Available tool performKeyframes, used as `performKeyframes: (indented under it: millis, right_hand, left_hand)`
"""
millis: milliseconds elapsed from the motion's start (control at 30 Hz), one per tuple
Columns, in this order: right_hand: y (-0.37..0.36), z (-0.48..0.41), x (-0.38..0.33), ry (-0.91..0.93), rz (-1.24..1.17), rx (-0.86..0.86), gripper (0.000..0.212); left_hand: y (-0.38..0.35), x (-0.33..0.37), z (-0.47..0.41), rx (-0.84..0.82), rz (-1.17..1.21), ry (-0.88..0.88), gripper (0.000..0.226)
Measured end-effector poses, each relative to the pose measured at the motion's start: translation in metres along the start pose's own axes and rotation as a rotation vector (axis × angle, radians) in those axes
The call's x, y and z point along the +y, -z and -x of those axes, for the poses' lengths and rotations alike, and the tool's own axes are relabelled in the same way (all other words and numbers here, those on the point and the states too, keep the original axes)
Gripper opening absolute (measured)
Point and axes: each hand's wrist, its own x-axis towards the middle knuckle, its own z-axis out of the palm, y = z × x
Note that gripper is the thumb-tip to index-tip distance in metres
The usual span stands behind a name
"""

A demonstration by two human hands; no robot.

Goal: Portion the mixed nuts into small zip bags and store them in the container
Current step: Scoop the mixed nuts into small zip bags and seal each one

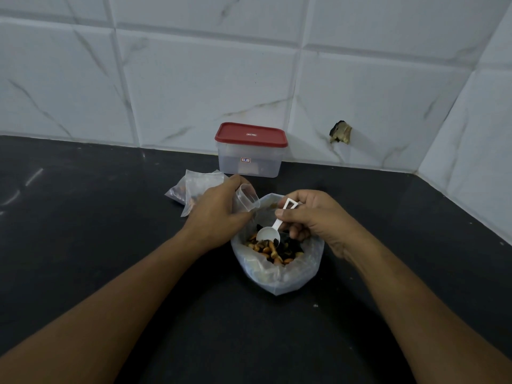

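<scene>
Mixed nuts (273,250) sit in the open plastic bag (279,275) on the dark counter (83,245) before you. Behind stands the container (249,164), red lid (250,134) on; its two stickers are too small to read. Your left hand (219,214) pinches a small zip bag (247,199), half hiding the filled bags (191,187). Your right hand (313,217) grips a white scoop (268,234), its bowl in the nuts.

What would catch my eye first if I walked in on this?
At the centre of the dark countertop, the right hand dips a white scoop into an open bag of mixed nuts, while the left hand holds a small zip bag beside it. Behind them a red-lidded container stands by the tiled wall.
</scene>
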Motion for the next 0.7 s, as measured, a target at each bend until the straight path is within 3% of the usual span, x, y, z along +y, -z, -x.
performKeyframes:
  millis: [533, 700]
  right_hand:
    - [0.012, 0.003, -0.013, 0.034, -0.279, 0.290, 0.024]
    - [0.006, 0.008, -0.021, 0.080, -0.376, 0.276, 0.020]
  left_hand:
    - [0.003, 0.007, -0.001, 0.026, 0.017, -0.052, 0.029]
    - [0.000, 0.008, -0.001, 0.006, -0.005, -0.055, 0.034]
